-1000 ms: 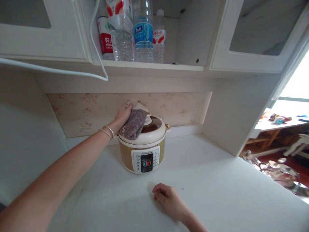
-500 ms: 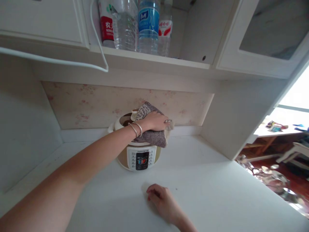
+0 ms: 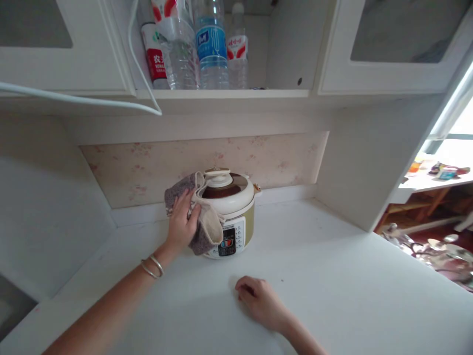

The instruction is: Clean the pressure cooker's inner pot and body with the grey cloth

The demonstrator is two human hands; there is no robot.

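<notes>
A greyish-brown cloth point(image 3: 207, 230) with a pale underside is pressed to the left side of a white and gold electric pressure cooker point(image 3: 236, 203). My left hand point(image 3: 183, 217), with two bangles at the wrist, lies over this cloth and grips it, the thumb on the cloth's front part. Part of the cooker's control panel is covered by the cloth. The cooker stands upright with its lid on, close to the back wall. Nearer to me, my right hand point(image 3: 263, 301) rests on the white counter point(image 3: 314, 276), fingers curled in and nothing visible in them.
Overhead, an open cabinet shelf point(image 3: 236, 93) holds several bottles, among them one with a blue label point(image 3: 211, 47). A white cable point(image 3: 92, 100) hangs at the upper left. White side panels enclose the counter; a cluttered table point(image 3: 424, 182) stands beyond on the right.
My left hand has moved the cloth from the cooker's top right to its left side, baring the lid. My right hand stays on the counter. The view has shifted slightly.
</notes>
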